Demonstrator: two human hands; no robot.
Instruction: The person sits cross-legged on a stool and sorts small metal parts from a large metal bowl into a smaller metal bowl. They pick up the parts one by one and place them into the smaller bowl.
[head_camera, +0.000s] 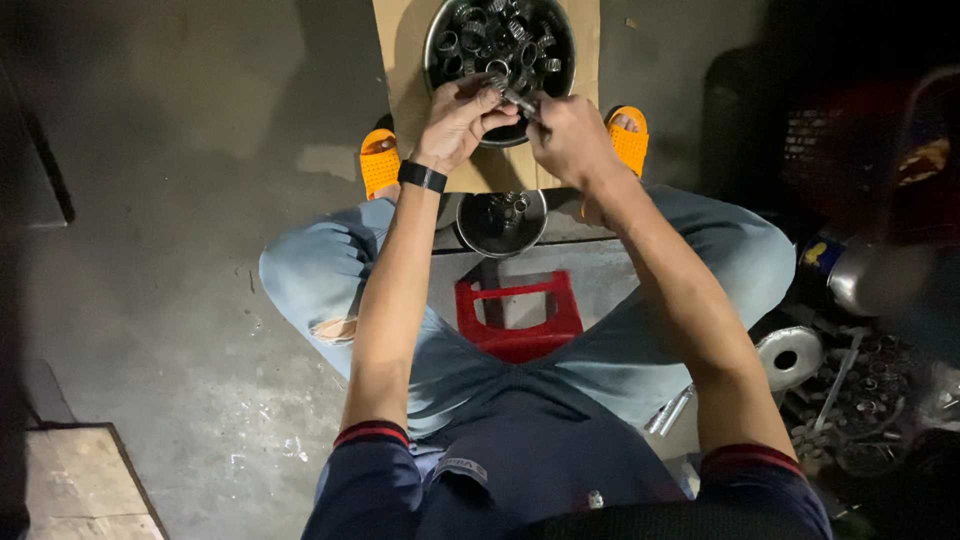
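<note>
My left hand (458, 122), with a black band on its wrist, and my right hand (568, 138) meet above the near rim of a large metal bowl (433, 30) full of several small metal rings. Together they pinch a small metal part (517, 100); the left fingers hold one end and the right fingers hold the other. A smaller metal bowl (490, 232) with a few rings in it stands below my hands, between my knees.
The large bowl rests on a sheet of cardboard (398, 60) on the concrete floor. My feet wear orange sandals (379, 162). I sit on a red plastic stool (520, 318). Metal parts and cans are heaped at the right (850, 380). A wooden board (80, 485) lies at bottom left.
</note>
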